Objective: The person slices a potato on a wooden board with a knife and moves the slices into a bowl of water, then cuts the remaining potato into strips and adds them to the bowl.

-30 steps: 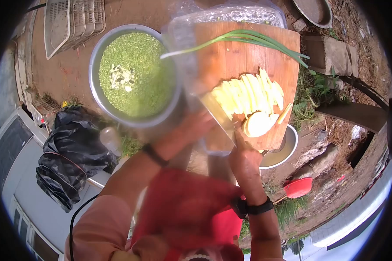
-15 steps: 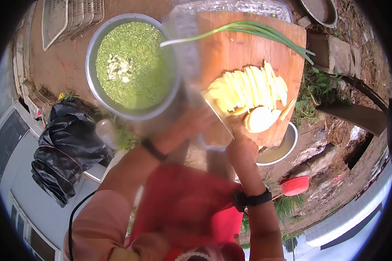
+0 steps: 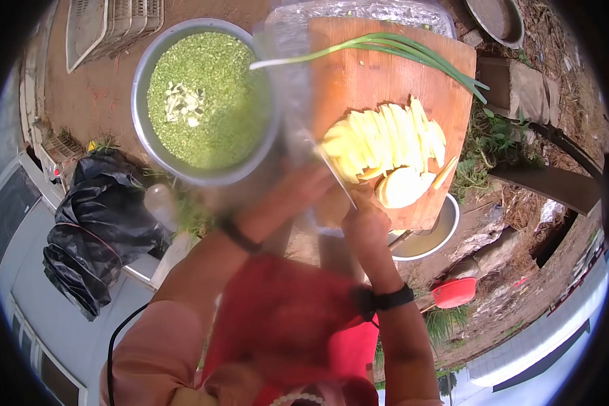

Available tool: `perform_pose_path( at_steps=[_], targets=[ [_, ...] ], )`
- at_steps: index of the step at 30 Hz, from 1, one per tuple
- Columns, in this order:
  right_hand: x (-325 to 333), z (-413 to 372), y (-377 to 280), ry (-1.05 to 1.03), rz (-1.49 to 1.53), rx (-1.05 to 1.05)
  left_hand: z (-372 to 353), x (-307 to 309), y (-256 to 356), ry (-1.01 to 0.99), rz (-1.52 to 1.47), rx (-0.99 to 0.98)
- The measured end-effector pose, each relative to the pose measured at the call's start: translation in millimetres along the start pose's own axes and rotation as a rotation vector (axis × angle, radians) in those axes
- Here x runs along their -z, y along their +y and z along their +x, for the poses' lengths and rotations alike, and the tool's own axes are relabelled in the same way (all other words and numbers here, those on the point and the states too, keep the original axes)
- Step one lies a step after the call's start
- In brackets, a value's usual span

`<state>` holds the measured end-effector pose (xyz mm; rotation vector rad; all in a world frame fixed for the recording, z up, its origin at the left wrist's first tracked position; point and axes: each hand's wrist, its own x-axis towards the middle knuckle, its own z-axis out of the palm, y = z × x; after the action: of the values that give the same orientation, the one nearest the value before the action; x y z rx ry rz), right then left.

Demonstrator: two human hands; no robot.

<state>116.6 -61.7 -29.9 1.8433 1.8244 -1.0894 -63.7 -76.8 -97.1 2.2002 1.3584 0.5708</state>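
My right hand (image 3: 367, 222) is closed around the handle of a kitchen knife (image 3: 336, 174). Its blade slants up and left along the near edge of a pile of pale yellow potato strips (image 3: 386, 139). My left hand (image 3: 304, 186) is just left of the blade, at the left end of the pile; its fingers are smeared and partly hidden. Potato slices (image 3: 400, 187) lie overlapped to the right of the knife. All this rests on a wooden cutting board (image 3: 355, 81), and a green onion (image 3: 379, 42) stretches across the board's far side.
Left of the board stands a metal basin (image 3: 139, 111) of finely chopped greens with pale bits on top. A white basin (image 3: 446, 233) sits below the board's right corner. Farther out are a red bowl (image 3: 455, 292), a black plastic sheet (image 3: 108, 216) and a plastic crate (image 3: 111, 30).
My right hand and the knife handle have shifted slightly left, toward my left hand. The potato strips and green onion lie as before.
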Motion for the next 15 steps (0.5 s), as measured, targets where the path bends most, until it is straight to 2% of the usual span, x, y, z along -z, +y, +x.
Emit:
perform_pose_path(
  at_steps=[3,6,9,10,13,15],
  targets=[
    [-6.1,-15.3,24.4,0.093,0.070,0.128,-13.0,-20.9,1.0,-0.038,0.089,0.002],
    [37.6,-48.8,25.0,0.184,0.171,0.225,-10.3,-15.8,10.6,-0.364,0.104,0.125],
    [94.4,-58.0,45.3,0.211,-0.149,0.436,-1.8,11.1,36.6,0.181,-0.401,0.720],
    [119.2,-50.5,45.5,0.212,-0.280,0.506,-27.4,-43.4,24.9,0.422,-0.369,0.731],
    [180.8,-1.5,27.9,0.193,-0.540,0.700,-12.9,-31.4,37.7,0.206,-0.118,0.696],
    [204.1,34.9,18.1,0.069,-0.593,0.811,8.4,-21.2,45.5,0.201,-0.349,0.890]
  ],
)
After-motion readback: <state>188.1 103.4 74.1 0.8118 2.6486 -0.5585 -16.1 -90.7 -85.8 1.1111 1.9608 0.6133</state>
